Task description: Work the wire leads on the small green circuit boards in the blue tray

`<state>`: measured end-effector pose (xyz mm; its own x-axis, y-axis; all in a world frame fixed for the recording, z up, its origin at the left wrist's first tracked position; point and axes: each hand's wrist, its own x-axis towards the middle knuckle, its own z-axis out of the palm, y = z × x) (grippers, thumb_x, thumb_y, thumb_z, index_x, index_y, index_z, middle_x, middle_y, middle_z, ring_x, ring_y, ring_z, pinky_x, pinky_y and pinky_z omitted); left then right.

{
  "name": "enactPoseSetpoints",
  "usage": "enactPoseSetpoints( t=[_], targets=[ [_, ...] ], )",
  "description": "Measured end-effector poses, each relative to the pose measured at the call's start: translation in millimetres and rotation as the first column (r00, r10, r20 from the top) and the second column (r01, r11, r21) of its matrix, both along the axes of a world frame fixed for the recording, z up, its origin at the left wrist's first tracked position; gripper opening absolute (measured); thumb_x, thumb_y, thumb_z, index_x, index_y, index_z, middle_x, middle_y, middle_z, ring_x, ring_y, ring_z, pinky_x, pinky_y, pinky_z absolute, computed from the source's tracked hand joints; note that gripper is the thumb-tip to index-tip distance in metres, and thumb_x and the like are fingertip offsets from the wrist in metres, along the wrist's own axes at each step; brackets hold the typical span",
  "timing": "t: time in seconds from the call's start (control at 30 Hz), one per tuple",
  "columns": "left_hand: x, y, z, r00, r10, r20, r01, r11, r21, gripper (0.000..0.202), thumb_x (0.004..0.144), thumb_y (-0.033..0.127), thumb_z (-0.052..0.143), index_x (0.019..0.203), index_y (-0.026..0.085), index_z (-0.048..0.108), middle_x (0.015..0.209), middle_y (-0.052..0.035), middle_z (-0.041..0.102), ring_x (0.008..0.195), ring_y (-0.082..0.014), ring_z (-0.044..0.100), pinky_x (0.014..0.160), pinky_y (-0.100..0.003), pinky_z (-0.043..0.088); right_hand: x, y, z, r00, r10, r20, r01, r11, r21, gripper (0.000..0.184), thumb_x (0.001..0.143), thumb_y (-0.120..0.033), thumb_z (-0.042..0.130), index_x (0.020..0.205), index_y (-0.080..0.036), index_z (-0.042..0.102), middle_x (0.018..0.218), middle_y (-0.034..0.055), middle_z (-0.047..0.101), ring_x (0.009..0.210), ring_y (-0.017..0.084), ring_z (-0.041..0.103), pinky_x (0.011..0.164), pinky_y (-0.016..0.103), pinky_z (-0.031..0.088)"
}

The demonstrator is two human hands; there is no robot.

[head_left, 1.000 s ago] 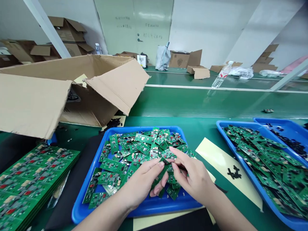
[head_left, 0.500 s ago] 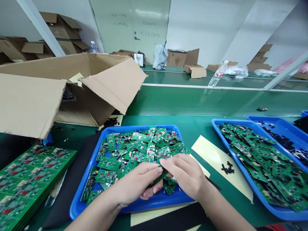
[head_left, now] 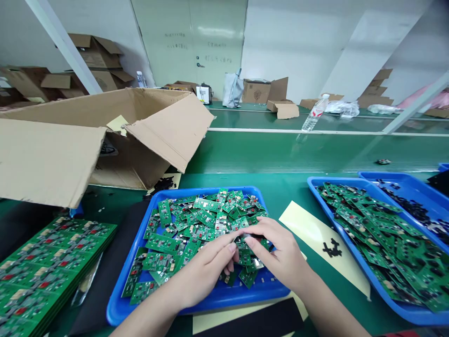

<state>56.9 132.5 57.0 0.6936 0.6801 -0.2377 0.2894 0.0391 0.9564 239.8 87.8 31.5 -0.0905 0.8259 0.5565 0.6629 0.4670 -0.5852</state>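
A blue tray (head_left: 122,309) in front of me holds a heap of small green circuit boards (head_left: 196,220). Both hands meet over the tray's near right part. My left hand (head_left: 203,271) has its fingers curled and pinched on a small green circuit board (head_left: 243,255). My right hand (head_left: 280,255) grips the same board from the right, fingers bent. Loose boards lie under and around the fingers.
A large open cardboard box (head_left: 105,135) lies on its side at the left. Stacked green board panels (head_left: 45,267) sit at the near left. Two more blue trays (head_left: 354,276) at the right hold boards and black parts. A yellow sheet (head_left: 315,234) lies between trays. A water bottle (head_left: 314,119) lies farther back.
Both hands stayed together over the tray and shifted slightly, still working one small board between the fingertips. The view tilted a little.
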Motion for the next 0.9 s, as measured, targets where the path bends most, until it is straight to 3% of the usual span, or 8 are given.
enactPoseSetpoints(
  t=[0.1,0.2,0.33,0.43,0.7,0.8,0.9],
  targets=[
    [-2,-1,-2.2,0.998,0.0,-0.056,0.005,0.995,0.096,0.041,0.09,0.036,0.044,0.127,0.023,0.051,0.111,-0.0069,0.063,0.1,-0.0203,0.057,0.093,-0.038,0.045,-1,0,2.2,0.998,0.046,-0.053,-0.047,0.999,-0.015,0.011,0.087,-0.019,0.051,0.087,-0.02,0.063,0.075,0.0031,0.065,0.071,0.017,0.062,0.081,0.04,0.052],
    [-2,-1,-7.2,0.996,0.009,-0.09,0.014,0.969,0.248,0.042,0.089,0.034,0.047,0.13,0.025,0.049,0.13,-0.0077,0.054,0.123,-0.0236,0.046,0.107,-0.045,0.033,-2,-2,4.4,0.995,0.06,-0.075,-0.058,0.998,0.031,0.011,0.086,-0.014,0.051,0.086,-0.02,0.061,0.074,0.0022,0.063,0.07,0.016,0.06,0.086,0.042,0.051],
    [-1,1,-14.5,0.997,0.056,-0.052,-0.02,0.841,0.54,0.039,0.089,0.023,0.048,0.127,0.027,0.051,0.118,-0.008,0.057,0.115,-0.0213,0.051,0.1,-0.039,0.042,-3,-5,7.2,0.999,0.045,-0.001,-0.045,0.989,0.14,0.015,0.086,-0.009,0.051,0.09,-0.019,0.061,0.075,0.0022,0.062,0.07,0.015,0.06,0.09,0.045,0.049],
    [-1,1,-18.9,0.996,0.092,-0.01,-0.062,0.748,0.661,0.039,0.089,0.019,0.049,0.127,0.028,0.051,0.109,-0.0068,0.057,0.104,-0.0196,0.056,0.091,-0.033,0.049,-3,-6,8.4,0.998,0.054,0.043,-0.061,0.977,0.202,0.017,0.085,-0.007,0.052,0.092,-0.018,0.061,0.075,0.0025,0.061,0.07,0.014,0.059,0.088,0.045,0.05],
    [0,1,-23.6,0.991,0.096,0.094,-0.134,0.704,0.697,0.039,0.09,0.017,0.046,0.127,0.029,0.049,0.101,-0.0058,0.057,0.093,-0.0182,0.057,0.083,-0.031,0.051,-9,-8,6.5,0.995,0.091,0.035,-0.097,0.962,0.256,0.02,0.084,-0.004,0.053,0.096,-0.018,0.061,0.074,0.0034,0.062,0.069,0.015,0.06,0.083,0.043,0.053],
    [-2,2,-18.7,0.989,0.119,0.089,-0.147,0.685,0.713,0.04,0.09,0.017,0.047,0.128,0.029,0.048,0.103,-0.0055,0.057,0.095,-0.0182,0.057,0.084,-0.032,0.051,-8,-13,9.1,0.989,0.146,0.0,-0.142,0.965,0.221,0.02,0.084,-0.012,0.054,0.101,-0.019,0.06,0.079,0.0045,0.064,0.073,0.017,0.061,0.087,0.047,0.05],
    [-3,2,-13.9,0.986,0.119,0.116,-0.165,0.632,0.757,0.046,0.089,0.015,0.047,0.133,0.031,0.043,0.109,-0.0056,0.058,0.102,-0.0185,0.057,0.087,-0.033,0.05,-3,-18,13.0,0.978,0.138,-0.157,-0.109,0.977,0.183,0.024,0.087,-0.024,0.052,0.111,-0.019,0.056,0.089,0.0086,0.066,0.09,0.022,0.062,0.088,0.047,0.05]
  ],
)
